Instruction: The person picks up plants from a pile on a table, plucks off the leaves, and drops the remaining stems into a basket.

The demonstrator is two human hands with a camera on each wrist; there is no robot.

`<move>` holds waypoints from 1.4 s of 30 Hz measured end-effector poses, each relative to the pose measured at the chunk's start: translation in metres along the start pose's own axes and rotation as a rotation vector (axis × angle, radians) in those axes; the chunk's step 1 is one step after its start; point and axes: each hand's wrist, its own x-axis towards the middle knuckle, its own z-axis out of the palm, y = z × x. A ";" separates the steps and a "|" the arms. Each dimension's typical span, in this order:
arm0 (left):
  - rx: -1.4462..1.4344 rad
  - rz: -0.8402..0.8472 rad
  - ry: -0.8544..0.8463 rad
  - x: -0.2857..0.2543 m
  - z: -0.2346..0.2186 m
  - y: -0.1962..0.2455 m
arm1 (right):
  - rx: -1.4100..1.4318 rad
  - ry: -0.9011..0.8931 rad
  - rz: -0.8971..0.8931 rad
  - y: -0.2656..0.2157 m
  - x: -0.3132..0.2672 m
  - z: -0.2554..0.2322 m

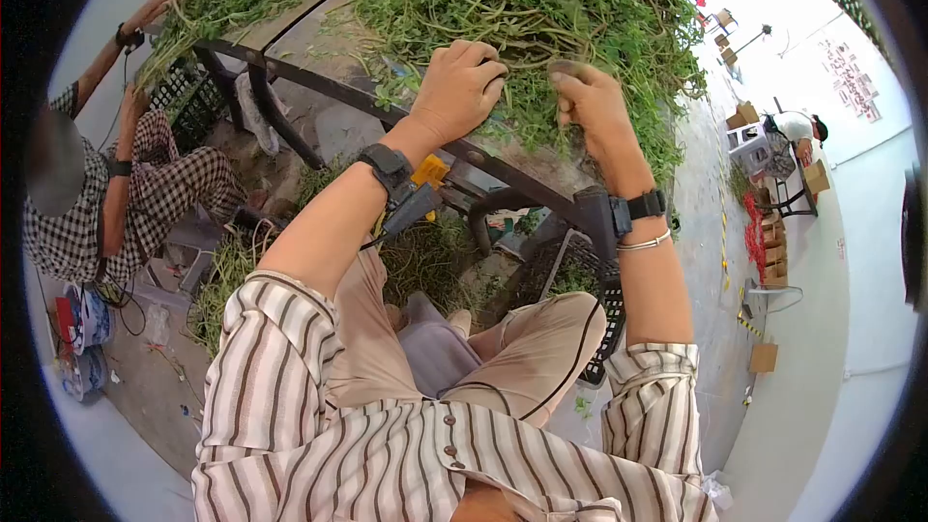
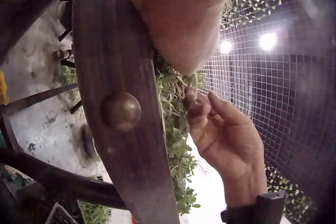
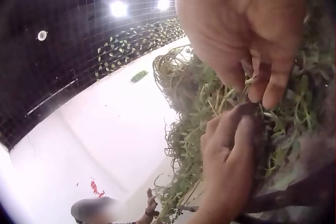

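A heap of green leafy stems point(image 1: 503, 0) covers the table top in the head view. At its near edge, the left hand point(image 1: 459, 87) has its fingers bent onto the stems. The right hand point(image 1: 594, 116) is just to its right, thumb and fingertips pinched on thin stems. In the right wrist view the left hand point(image 3: 226, 155) and the right hand point(image 3: 247, 24) meet at the fingertips, with stems point(image 3: 220, 98) between them. The left wrist view shows the right hand point(image 2: 228, 140) beyond the dark table edge point(image 2: 123, 145); the left hand point(image 2: 181, 19) hides part of the stems.
A dark metal rail point(image 1: 329, 87) runs along the near side of the table. Black crates point(image 1: 570, 271) and loose greenery point(image 1: 425, 261) lie below it. At the left a person in a checked top point(image 1: 68, 222) reaches into the greens; another person point(image 1: 797, 128) is far right.
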 end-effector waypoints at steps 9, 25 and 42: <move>-0.021 -0.016 0.016 -0.002 0.001 -0.002 | 0.292 0.157 -0.217 -0.027 -0.032 -0.028; -0.358 -0.041 0.148 -0.020 -0.047 0.111 | 0.297 0.083 -0.084 0.012 -0.152 -0.025; -0.562 -0.109 -0.190 -0.073 -0.044 0.141 | 0.152 0.046 0.070 0.036 -0.190 -0.010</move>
